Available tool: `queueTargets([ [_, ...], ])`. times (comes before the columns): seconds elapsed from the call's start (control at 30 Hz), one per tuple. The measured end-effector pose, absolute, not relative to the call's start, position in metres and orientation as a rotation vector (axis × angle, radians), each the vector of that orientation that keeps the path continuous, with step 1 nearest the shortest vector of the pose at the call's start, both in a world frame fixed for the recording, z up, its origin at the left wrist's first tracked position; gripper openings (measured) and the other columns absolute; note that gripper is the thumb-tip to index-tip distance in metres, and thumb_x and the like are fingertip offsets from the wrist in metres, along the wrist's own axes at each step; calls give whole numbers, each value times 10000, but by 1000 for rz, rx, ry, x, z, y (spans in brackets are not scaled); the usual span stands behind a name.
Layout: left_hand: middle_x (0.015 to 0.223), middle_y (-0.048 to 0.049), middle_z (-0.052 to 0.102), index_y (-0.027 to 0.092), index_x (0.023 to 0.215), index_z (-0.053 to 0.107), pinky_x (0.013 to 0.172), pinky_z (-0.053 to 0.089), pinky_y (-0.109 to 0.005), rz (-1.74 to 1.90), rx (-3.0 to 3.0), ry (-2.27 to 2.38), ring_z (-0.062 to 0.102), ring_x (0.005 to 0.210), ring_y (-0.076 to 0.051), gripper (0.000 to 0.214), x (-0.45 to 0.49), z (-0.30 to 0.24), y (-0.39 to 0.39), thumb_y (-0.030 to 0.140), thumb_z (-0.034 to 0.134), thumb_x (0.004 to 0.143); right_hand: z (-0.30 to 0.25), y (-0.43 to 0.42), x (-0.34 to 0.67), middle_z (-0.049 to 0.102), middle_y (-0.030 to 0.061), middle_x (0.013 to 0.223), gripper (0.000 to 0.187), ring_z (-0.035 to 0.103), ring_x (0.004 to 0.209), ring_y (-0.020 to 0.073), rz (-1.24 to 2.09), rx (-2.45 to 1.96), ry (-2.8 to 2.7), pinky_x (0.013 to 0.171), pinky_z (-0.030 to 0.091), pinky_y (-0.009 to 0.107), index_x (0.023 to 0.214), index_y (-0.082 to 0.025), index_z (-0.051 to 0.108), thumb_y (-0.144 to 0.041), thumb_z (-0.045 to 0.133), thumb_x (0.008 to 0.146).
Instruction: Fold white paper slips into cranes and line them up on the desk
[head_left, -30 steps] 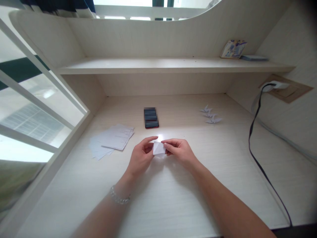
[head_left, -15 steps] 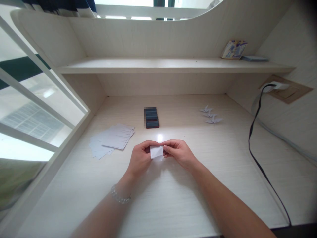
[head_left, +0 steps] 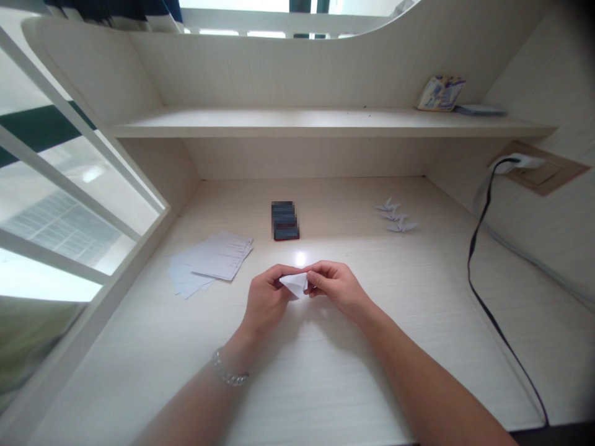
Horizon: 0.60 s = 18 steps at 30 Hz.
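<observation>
A small folded piece of white paper (head_left: pixel 294 284) is held between both hands above the desk, its visible face now roughly triangular. My left hand (head_left: pixel 269 294) grips its left side, the fingers closed along the top edge. On the right side, my right hand (head_left: pixel 332 286) pinches the paper between thumb and fingers. The two hands meet at the top edge of the paper. Several loose white sheets (head_left: pixel 223 257) lie fanned out to the left. Three folded paper cranes (head_left: pixel 400 227) rest in a row at the right rear.
A dark phone-like object (head_left: pixel 285 221), pixelated, lies behind my hands. A black cable (head_left: pixel 471 248) runs from the wall socket (head_left: pixel 542 170) down the desk's right side. Above the desk is a shelf (head_left: pixel 297 131) with a patterned packet (head_left: pixel 440 93). White railings (head_left: pixel 79 254) border the left.
The paper's visible face has gone from nearly square to a pointed triangle as my hands fold it. Both hands stay in almost the same place; my left wrist has shifted slightly.
</observation>
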<state>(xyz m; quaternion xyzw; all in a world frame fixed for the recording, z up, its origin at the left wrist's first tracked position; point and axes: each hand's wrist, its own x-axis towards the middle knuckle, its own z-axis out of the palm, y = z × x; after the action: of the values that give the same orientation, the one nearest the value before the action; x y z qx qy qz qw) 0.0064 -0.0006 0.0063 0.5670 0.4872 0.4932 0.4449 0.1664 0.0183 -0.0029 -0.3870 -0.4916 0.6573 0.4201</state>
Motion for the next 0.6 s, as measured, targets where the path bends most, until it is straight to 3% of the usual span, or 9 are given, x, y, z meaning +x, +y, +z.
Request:
queueTargets([
  [0.4,630,-26,631,148,946,629,524,477,-244,1106,1168,1134,592,534,-133,343,10,7,4,443,522,808,-7,18,162,627,21,666,274,576,581,117,1689,-1003,-1105,556,439,245,786,-153,631,-415,672,716],
  [0.6,661,-21,618,150,908,623,486,445,-218,1060,1044,1095,573,500,-107,334,13,8,3,425,637,719,-8,20,163,638,32,718,300,576,608,120,1613,-1078,-1176,552,441,243,801,-153,632,-442,648,726],
])
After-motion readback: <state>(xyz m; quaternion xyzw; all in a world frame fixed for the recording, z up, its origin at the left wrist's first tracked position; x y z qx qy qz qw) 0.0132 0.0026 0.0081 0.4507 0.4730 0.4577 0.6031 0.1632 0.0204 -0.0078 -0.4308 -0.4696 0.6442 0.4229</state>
